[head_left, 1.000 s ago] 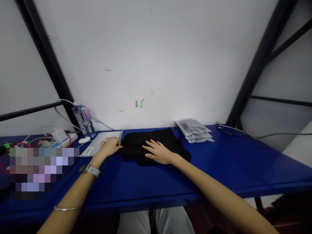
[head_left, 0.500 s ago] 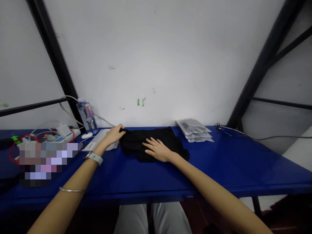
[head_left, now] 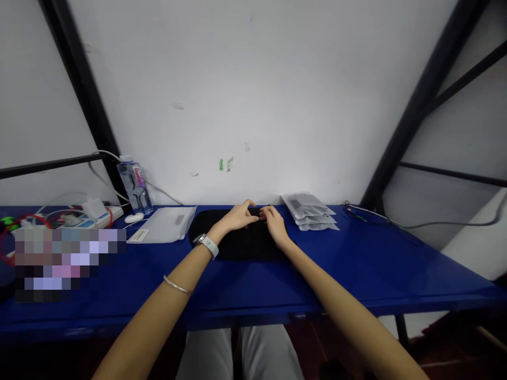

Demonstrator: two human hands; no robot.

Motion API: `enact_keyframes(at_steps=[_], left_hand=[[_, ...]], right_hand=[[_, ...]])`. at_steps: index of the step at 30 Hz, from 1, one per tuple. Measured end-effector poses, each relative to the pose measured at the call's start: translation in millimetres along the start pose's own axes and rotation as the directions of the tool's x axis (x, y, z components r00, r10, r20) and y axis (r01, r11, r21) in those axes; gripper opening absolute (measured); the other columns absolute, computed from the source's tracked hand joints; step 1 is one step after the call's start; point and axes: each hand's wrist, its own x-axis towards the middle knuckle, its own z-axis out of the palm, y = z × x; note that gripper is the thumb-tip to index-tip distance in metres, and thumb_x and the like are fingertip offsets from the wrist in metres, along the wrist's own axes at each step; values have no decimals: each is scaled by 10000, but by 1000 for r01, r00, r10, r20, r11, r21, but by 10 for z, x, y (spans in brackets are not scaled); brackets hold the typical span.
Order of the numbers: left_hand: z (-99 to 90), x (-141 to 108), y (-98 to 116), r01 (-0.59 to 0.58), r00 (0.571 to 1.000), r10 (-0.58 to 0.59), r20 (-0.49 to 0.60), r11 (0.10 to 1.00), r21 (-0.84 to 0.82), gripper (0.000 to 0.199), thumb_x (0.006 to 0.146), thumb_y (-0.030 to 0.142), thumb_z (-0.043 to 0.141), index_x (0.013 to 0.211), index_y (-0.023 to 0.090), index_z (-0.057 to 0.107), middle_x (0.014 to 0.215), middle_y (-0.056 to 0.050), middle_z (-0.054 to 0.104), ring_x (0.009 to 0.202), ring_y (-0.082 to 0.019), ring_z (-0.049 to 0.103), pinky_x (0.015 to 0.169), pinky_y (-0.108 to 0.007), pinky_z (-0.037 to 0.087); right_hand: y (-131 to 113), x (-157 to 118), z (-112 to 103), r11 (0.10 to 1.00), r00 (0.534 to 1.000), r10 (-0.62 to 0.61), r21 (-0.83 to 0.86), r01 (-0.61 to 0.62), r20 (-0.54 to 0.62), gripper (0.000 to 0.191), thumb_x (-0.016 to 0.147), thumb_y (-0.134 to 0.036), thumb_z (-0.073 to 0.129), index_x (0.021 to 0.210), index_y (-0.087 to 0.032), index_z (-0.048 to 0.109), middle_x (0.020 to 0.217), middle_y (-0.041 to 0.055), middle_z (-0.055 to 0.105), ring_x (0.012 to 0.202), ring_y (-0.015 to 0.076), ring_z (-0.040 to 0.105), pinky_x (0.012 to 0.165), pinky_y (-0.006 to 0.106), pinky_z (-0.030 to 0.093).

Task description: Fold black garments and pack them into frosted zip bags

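Near the back edge of the table (head_left: 356,264), the cloth (head_left: 249,247) has been made neater, with the left hand (head_left: 235,218) open and the right hand (head_left: 275,226) curled, its grip unclear.

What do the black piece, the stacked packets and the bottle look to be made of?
Black piece: probably soft fabric, matt; it shows almost no shine.
Stacked packets: likely frosted plastic film; greyish, translucent, with thin, flat edges.
Bottle: clear bluish material, smooth and glossy, probably plastic.

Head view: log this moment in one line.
left hand: over black cloth | right hand: over cloth | flat bag: left of cloth | stacked bags: right of cloth
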Motion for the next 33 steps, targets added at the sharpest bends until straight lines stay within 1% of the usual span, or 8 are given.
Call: enact_keyframes(at_steps=[2,4,7,10,15,19,24,33], left_hand=[[-27,-53,-46,-56,998,59,21,991,-119,361,852,366,536,1178,213,512,814,2,671,688,-144,644,701,-256,470],[-122,-106,-160,-32,995,19,-99,991,-127,312,862,377,515,1123,208,550,906,-17,679,710,-136,649,726,-258,474],[-281,-182,-394,169,955,-155,-254,985,31,227,865,349,496,966,184,613,876,-46,693,698,-154,641,703,-265,457],[-315,-264,-584,360,927,-331,-179,918,168,350,870,462,468,741,177,624,732,-67,684,680,-193,629,634,-272,415],[-103,-326,-624,336,942,-329,-68,929,153,527,797,668,469,577,192,528,630,-35,607,660,-204,579,565,-279,326],[7,-308,-507,291,951,-260,-167,934,205,323,807,462,575,643,197,487,705,-21,594,701,-186,558,582,-265,322],[-35,-314,-372,275,938,-245,-246,957,95,70,870,256,482,900,211,528,828,-33,643,771,-189,594,654,-265,388],[-641,-240,-248,355,913,-217,-346,840,410,184,841,260,492,995,202,573,956,-108,677,913,-275,631,741,-340,453]], right_hand=[[27,2,-27,1000,1000,-9,-27,9,19,303,900,-389,356,1041,-201,548,971,65,652,864,198,634,827,340,489],[41,-7,-26,992,998,-53,-115,55,23,269,864,-351,444,1060,-198,547,976,64,632,865,196,617,822,335,484],[59,-28,-4,942,989,-143,-302,150,46,303,792,-281,579,1083,-199,553,1038,74,587,895,194,585,816,324,473],[90,-50,17,892,977,-166,-402,208,137,326,762,-194,630,1079,-198,558,964,50,581,879,185,580,791,312,461],[135,-79,45,867,963,-180,-431,251,199,272,767,-148,647,1027,-191,577,885,30,601,854,177,583,771,299,445],[114,-76,38,875,961,-200,-407,264,192,233,812,-206,614,1042,-187,582,880,34,612,851,181,587,768,300,445],[13,-7,-77,918,973,-218,-323,229,71,216,896,-308,478,1019,-175,596,823,36,618,781,186,590,746,309,440],[-3,54,-197,936,985,-166,-320,145,-39,238,910,-336,428,970,-189,606,865,52,644,826,199,600,768,306,430]])
